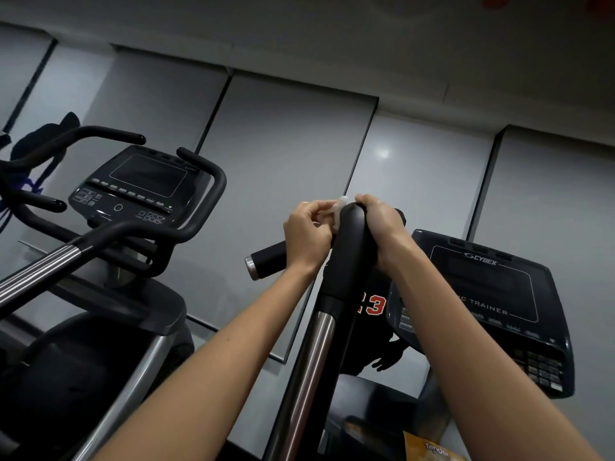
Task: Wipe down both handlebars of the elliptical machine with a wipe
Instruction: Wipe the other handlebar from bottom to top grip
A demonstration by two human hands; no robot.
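**Hands.** The left hand [307, 234], just left of frame centre, has its fingers curled and pinches a small crumpled white wipe [337, 209]. It presses the wipe against the upper left side of the tall black rubber-sleeved handlebar [349, 261]. The right hand [379, 224] is wrapped over the rounded crown of the same handlebar from the right and grasps it bare. No wipe is visible beneath it.

**Step in hand (judgement).** The crown of this handlebar is being wiped. The wipe is bunched and covers only a small patch.

**Recommendations.**
- Spread the wipe flatter so it wraps the sleeve.
- Close thumb and fingers round the grip and draw down the full black sleeve toward the brushed-steel tube [309, 361] below, twisting to reach the far side.
- The right hand serves well as a steadying hold, since the bar probably swings. It should shift lower so the crown beneath it is also wiped.
- A bunched wipe may slip from the pinch, so keep firm pressure.

**Surroundings.**
- A short black grip with a metal end cap [266, 259] projects behind the left wrist.
- A black console marked CYBEX [482, 294] stands at right.
- A second machine's dark console [139, 181] sits at upper left.
- An orange packet [432, 450] lies at the bottom edge.
- The machine's other handlebar cannot be identified.
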